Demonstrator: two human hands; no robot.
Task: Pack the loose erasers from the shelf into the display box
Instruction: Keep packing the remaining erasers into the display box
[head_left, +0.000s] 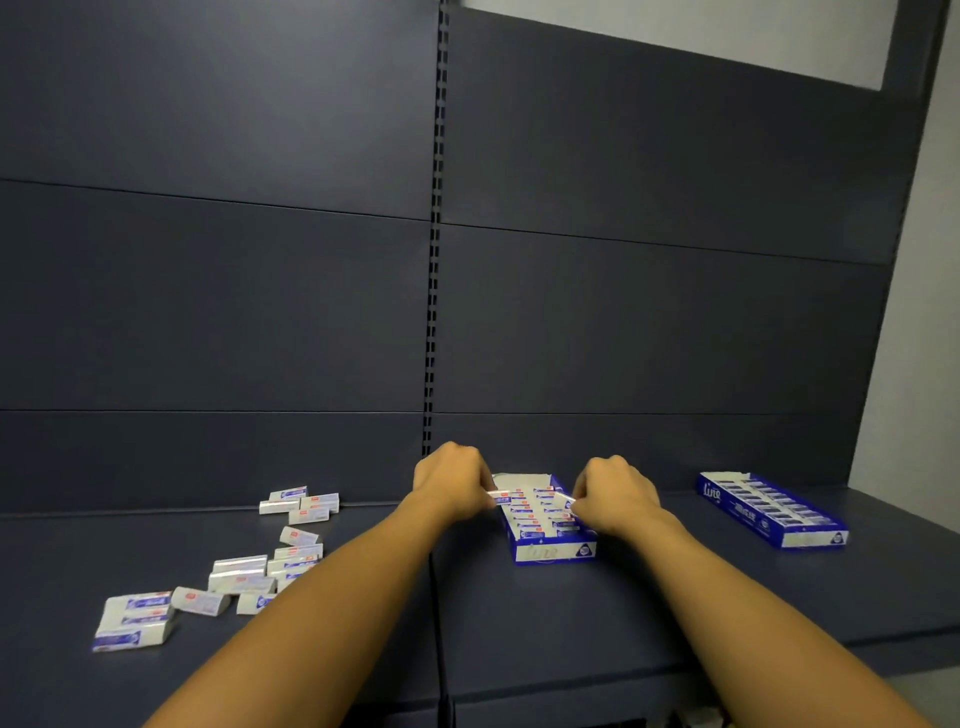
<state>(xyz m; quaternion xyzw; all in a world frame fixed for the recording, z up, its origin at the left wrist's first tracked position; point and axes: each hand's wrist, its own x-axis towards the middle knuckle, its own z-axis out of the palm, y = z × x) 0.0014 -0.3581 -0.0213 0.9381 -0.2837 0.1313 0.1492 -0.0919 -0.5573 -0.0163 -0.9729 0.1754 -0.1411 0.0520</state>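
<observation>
A blue and white display box (553, 552) lies on the dark shelf, with two rows of wrapped erasers (535, 512) inside it. My left hand (452, 483) is at the box's left edge, fingers curled and pinching an eraser (501, 499). At the box's right edge my right hand (615, 493) pinches another eraser (563, 498). Several loose erasers (244, 577) in white and blue wrappers lie scattered on the shelf to the left, some partly hidden behind my left forearm.
A second blue display box (771, 509), filled with erasers, lies further right on the shelf. A small group of erasers (301, 504) sits near the back panel (208, 312). The shelf's front edge (571, 686) runs below my forearms.
</observation>
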